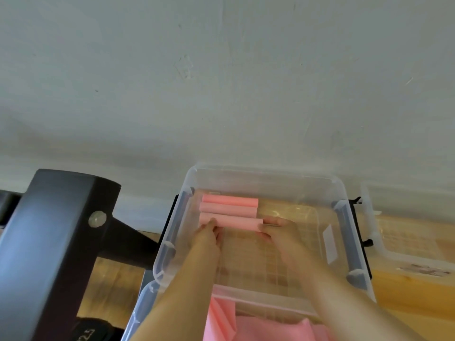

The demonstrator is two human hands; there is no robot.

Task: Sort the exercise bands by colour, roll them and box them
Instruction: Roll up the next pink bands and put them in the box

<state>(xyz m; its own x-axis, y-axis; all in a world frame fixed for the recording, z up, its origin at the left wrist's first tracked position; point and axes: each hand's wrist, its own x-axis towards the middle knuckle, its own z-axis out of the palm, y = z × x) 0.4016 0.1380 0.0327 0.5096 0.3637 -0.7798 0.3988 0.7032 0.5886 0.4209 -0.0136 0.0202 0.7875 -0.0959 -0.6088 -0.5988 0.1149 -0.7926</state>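
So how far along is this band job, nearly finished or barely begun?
Early on, it seems. Two pink rolls already lie side by side at the far end of the clear box. A third roll is in hand: the left hand and right hand grip its ends, setting it beside them. Loose pink bands, unrolled, wait in the nearer container. Only pink shows, so other colours cannot be judged.

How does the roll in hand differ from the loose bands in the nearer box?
The roll is a tight tube; the loose bands lie folded and crumpled. The left hand and right hand grip the roll's ends; no hand holds the loose bands. The roll is in the far box, the loose bands in the nearer box. Both are pink.
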